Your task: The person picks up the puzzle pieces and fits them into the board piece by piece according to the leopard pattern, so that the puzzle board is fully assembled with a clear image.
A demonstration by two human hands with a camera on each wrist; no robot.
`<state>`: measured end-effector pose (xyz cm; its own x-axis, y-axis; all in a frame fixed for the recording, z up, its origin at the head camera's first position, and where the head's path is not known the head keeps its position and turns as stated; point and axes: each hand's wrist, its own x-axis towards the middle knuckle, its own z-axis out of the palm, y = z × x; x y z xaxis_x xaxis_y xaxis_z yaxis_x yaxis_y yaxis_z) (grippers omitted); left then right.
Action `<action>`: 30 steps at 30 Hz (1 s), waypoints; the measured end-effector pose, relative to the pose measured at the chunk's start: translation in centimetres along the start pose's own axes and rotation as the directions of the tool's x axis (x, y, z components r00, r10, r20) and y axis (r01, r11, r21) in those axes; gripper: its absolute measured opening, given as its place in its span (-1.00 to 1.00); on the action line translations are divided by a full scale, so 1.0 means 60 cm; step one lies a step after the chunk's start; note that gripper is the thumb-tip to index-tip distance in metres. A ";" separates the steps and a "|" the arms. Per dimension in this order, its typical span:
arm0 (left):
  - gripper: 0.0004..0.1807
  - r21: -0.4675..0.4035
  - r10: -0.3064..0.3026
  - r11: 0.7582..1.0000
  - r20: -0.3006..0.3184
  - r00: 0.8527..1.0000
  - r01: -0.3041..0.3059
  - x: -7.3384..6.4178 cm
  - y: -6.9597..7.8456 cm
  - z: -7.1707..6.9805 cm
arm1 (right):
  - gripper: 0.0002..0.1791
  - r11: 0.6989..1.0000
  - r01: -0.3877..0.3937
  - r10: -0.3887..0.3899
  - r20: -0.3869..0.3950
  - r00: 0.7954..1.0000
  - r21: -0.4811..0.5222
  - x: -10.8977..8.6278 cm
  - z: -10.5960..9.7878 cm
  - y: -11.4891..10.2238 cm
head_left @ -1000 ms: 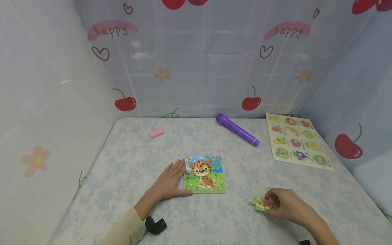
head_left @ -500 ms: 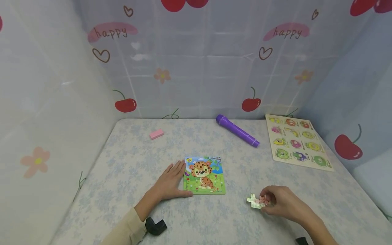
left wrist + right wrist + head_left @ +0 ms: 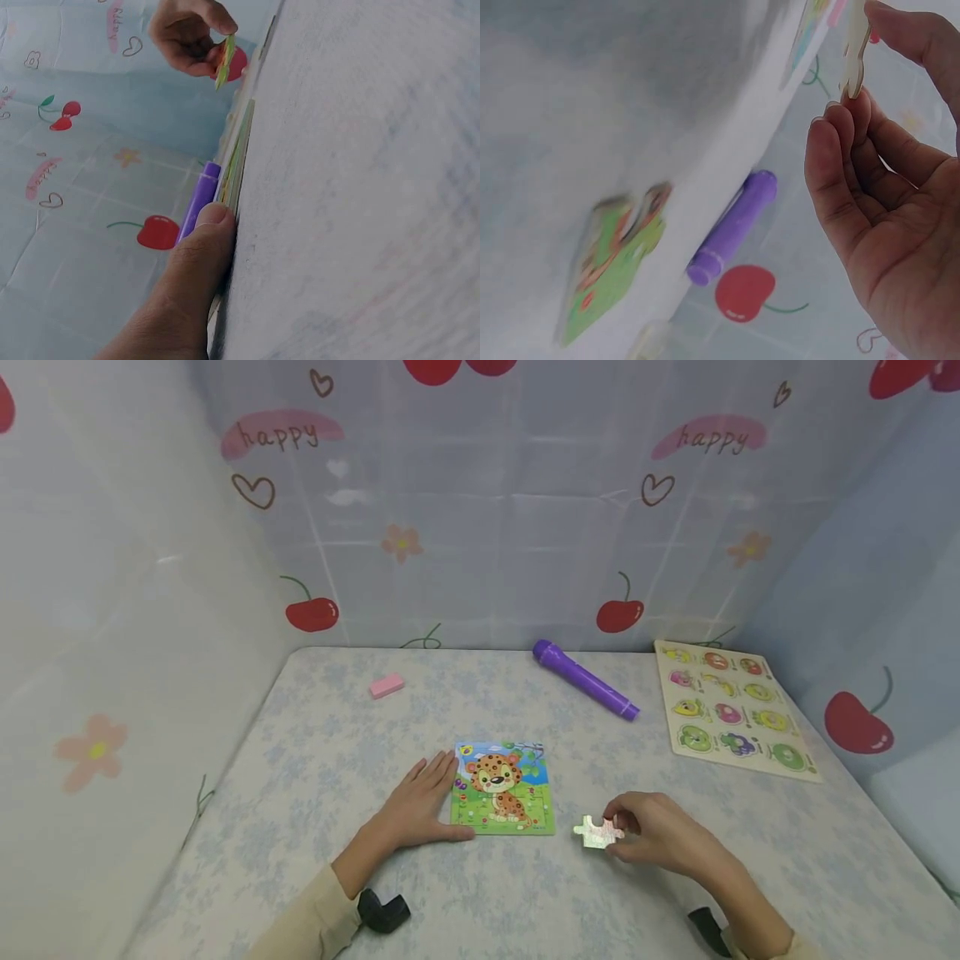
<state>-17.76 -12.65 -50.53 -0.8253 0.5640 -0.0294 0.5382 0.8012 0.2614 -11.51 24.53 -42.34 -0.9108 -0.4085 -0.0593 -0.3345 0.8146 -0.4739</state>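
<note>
A square jigsaw puzzle (image 3: 517, 785) with a spotted leopard cub on it lies on the table. My left hand (image 3: 416, 802) rests flat at its left edge, with the thumb along the lower left corner. Off to the puzzle's right, my right hand (image 3: 660, 831) pinches a jigsaw piece (image 3: 594, 832) between thumb and fingers. That piece is raised above the table and shines with glare in the head view. In the right wrist view another jigsaw piece (image 3: 611, 266), green with brown, lies on the table; the right hand hides it in the head view.
A purple toy microphone (image 3: 585, 680) lies behind the puzzle to the right. A fruit picture board (image 3: 738, 710) is at the right back, and a pink block (image 3: 387, 686) at the left back. Patterned curtains (image 3: 480, 527) enclose the table.
My right hand has lifted the jigsaw piece and carried it left and slightly away from me, closer to the puzzle. The left hand has stayed in place.
</note>
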 end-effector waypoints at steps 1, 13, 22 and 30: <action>0.32 0.000 0.001 1.000 0.002 1.000 -0.001 0.001 0.000 0.000 | -0.70 1.000 0.008 -0.008 0.000 1.000 -0.001 0.006 0.001 -0.003; 0.32 0.007 0.004 1.000 -0.005 1.000 -0.004 0.000 0.001 -0.003 | -0.72 0.990 0.138 -0.138 0.000 0.990 0.017 0.073 0.021 -0.039; 0.30 0.005 0.011 1.000 -0.016 1.000 -0.011 -0.004 0.004 0.000 | -0.72 0.972 0.234 -0.234 0.047 0.971 0.022 0.119 0.051 -0.071; 0.30 0.021 0.005 1.000 -0.011 1.000 -0.005 -0.002 0.004 -0.003 | -0.70 0.976 0.219 -0.218 0.076 0.973 -0.006 0.150 0.072 -0.093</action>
<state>-17.59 -12.55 -50.30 -0.8242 0.5660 -0.0169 0.5460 0.8023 0.2411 -16.81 14.55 -44.01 -0.7951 -0.6062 -0.0207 -0.5273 0.7077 -0.4702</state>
